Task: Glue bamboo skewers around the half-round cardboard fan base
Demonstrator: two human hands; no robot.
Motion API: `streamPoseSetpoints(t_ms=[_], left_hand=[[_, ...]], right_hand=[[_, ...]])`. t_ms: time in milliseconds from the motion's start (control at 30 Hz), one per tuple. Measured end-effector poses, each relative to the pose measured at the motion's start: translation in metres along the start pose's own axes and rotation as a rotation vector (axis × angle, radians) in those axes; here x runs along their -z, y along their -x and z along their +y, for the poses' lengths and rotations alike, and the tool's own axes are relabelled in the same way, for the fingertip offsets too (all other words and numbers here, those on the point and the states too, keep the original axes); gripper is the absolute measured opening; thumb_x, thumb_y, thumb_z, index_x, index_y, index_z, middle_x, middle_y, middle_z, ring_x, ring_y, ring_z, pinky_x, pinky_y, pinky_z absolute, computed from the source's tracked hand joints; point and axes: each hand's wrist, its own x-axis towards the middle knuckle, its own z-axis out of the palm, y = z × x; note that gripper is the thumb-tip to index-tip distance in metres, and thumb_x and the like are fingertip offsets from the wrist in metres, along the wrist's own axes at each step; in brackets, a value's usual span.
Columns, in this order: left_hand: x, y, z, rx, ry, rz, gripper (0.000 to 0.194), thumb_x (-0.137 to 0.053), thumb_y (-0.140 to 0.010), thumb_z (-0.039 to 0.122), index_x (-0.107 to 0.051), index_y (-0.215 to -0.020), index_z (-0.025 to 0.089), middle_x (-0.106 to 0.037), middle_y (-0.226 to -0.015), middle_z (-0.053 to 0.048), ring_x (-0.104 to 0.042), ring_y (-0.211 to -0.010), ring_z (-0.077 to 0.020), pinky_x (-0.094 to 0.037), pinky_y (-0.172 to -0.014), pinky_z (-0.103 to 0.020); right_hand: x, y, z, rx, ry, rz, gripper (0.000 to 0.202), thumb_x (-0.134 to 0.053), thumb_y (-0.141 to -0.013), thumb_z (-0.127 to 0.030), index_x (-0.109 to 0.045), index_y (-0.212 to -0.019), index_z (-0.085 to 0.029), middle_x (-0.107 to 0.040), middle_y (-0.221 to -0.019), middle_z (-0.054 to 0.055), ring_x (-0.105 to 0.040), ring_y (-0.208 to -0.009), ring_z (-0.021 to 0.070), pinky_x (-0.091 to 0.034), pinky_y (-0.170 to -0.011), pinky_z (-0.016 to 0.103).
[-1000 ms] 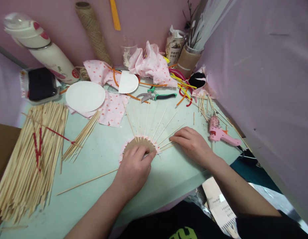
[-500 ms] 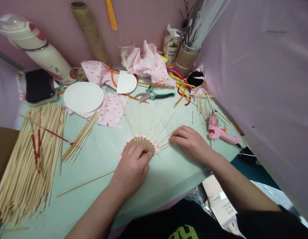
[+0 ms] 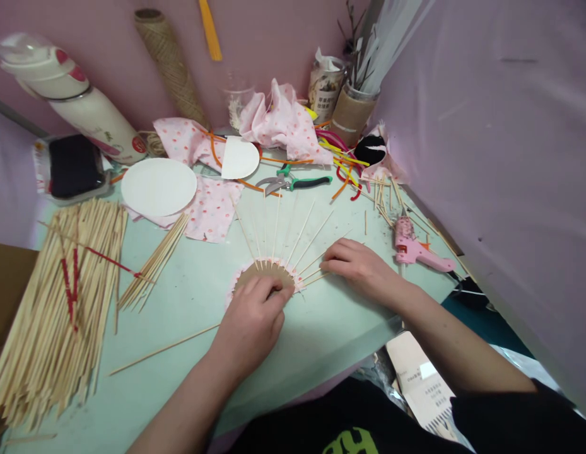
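A cardboard half-disc [image 3: 255, 275], edged with pink dotted fabric, lies on the table with several thin bamboo sticks [image 3: 275, 232] fanning out from its curved rim. My left hand [image 3: 255, 306] presses down on it with curled fingers, hiding its lower part. At the fan's right side, my right hand [image 3: 354, 268] has its fingers closed together on the outer ends of the lowest sticks [image 3: 314, 277]. One long loose stick [image 3: 164, 349] reaches toward my left wrist, its near end hidden there.
At left lie a large pile of sticks [image 3: 51, 309] and a smaller bunch [image 3: 155, 261]. White oval card [image 3: 159, 186], pruning shears [image 3: 304, 183] and pink fabric [image 3: 286, 126] are behind. A pink glue gun [image 3: 420, 252] lies right. A bottle [image 3: 94, 116] stands back left.
My right hand has shifted very slightly left along the sticks. My left hand stays on the cardboard; the view has tilted a little.
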Motion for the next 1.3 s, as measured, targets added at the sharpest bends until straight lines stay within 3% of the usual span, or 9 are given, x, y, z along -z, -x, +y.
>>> streamPoseSetpoints(t_ms=[667,1000,1100,1300], left_hand=[[0.002,-0.003,0.002,0.031,-0.002,-0.003,0.04,-0.046,-0.08,-0.001,-0.069,-0.108,0.015,-0.065,-0.098,-0.01,-0.058,-0.093,-0.0243,-0.05,-0.082,-0.041],[0.001,-0.002,-0.001,0.009,0.009,-0.01,0.04,-0.045,-0.081,0.0,-0.068,-0.111,0.013,-0.064,-0.1,-0.012,-0.059,-0.095,-0.0256,-0.052,-0.081,-0.043],[0.002,-0.002,-0.002,0.016,0.014,-0.026,0.04,-0.045,-0.082,0.0,-0.067,-0.113,0.014,-0.065,-0.102,-0.012,-0.06,-0.096,-0.0258,-0.053,-0.082,-0.044],[0.012,-0.001,0.005,0.019,0.0,-0.02,0.035,-0.045,-0.09,0.008,-0.065,-0.118,0.017,-0.067,-0.108,-0.012,-0.064,-0.098,-0.025,-0.055,-0.084,-0.043]], right_hand=[[0.0,-0.006,0.002,0.009,0.028,-0.057,0.031,-0.039,-0.102,-0.011,-0.067,-0.091,-0.018,-0.066,-0.091,0.008,-0.052,-0.088,0.0199,-0.041,-0.075,0.033],[-0.002,-0.003,-0.001,-0.008,0.159,0.019,0.019,-0.051,-0.101,-0.019,-0.069,-0.095,-0.02,-0.068,-0.098,0.006,-0.055,-0.092,0.019,-0.041,-0.079,0.034],[0.005,0.003,-0.004,-0.018,0.137,0.073,0.023,-0.046,-0.102,-0.019,-0.069,-0.105,-0.02,-0.07,-0.106,0.008,-0.057,-0.099,0.0203,-0.044,-0.083,0.036],[0.032,0.032,-0.007,-0.189,0.134,0.386,0.04,-0.036,-0.099,-0.008,-0.067,-0.116,-0.024,-0.071,-0.106,0.01,-0.061,-0.097,0.0233,-0.048,-0.082,0.041]])
